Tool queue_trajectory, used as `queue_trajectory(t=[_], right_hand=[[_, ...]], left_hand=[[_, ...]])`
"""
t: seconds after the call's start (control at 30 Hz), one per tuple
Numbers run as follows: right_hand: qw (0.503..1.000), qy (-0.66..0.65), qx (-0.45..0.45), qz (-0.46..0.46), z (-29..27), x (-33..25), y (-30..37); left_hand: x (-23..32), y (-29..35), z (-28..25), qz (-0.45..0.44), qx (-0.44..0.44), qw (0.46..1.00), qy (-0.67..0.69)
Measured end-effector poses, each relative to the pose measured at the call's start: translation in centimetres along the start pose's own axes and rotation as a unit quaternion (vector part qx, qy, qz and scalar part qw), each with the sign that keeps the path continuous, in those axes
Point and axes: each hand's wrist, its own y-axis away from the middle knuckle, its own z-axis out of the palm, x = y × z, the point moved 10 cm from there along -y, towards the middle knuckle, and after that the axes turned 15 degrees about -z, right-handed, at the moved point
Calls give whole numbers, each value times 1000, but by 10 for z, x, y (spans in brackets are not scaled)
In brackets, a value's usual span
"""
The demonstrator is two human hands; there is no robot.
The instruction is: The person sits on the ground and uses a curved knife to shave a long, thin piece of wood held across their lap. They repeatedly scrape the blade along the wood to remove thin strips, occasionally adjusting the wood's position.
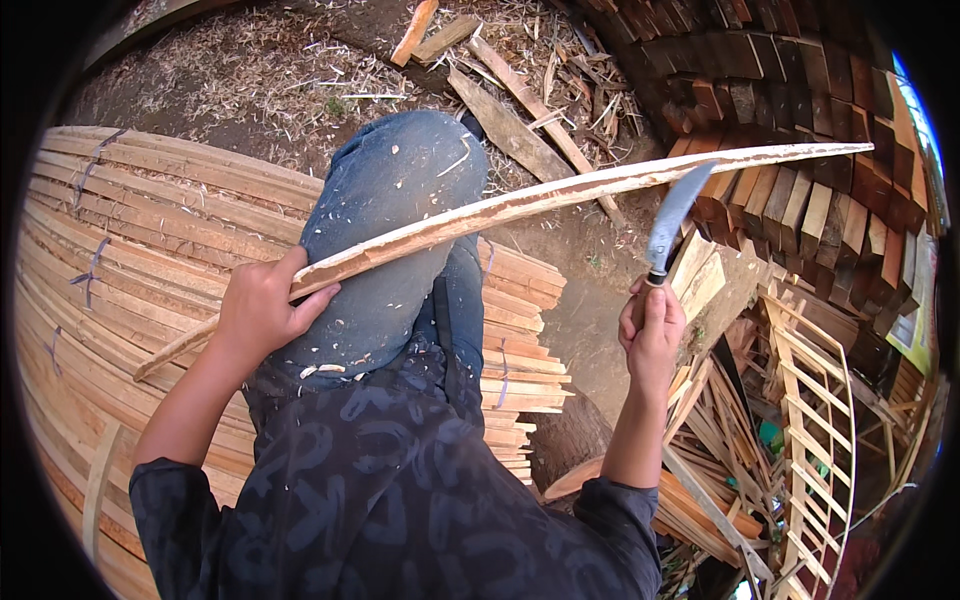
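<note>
My left hand [264,309] is closed round a long wooden strip [470,218] with rough, pale edges and a brown face. The strip lies across my raised knee and reaches far to the right; its other end sticks out below my left wrist. In my right hand [654,328] is a knife [676,215] with a curved blade and a dark handle, gripped upright. The blade's tip is at the strip's lower edge, toward its far right part; whether it touches cannot be told. Wood chips dot my jeans [372,270].
Bundled wooden slats [130,230], tied with purple string, lie under and left of me. Stacked timber [800,210] stands at the right. A slatted wooden frame [812,440] leans at lower right beside loose sticks [715,450]. Offcut boards [510,130] and shavings litter the ground ahead.
</note>
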Motion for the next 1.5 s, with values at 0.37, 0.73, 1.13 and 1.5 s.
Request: queue_trajectory(t=[0.37,0.73,1.13,1.5], right_hand=[[995,-75,-67,-25,28,-19,-13],[999,-1,26,-42,-13,-15,-12],[1000,2,8,-24,-6,-7,-27],[980,174,-92,-34,-43,-7,-35]], left_hand=[[1,1,1,4,11,1000,5],[2,3,2,-1,-1,1000,2],[2,-3,1,-15,-28,999,15],[-2,-5,5,-27,-25,999,15]])
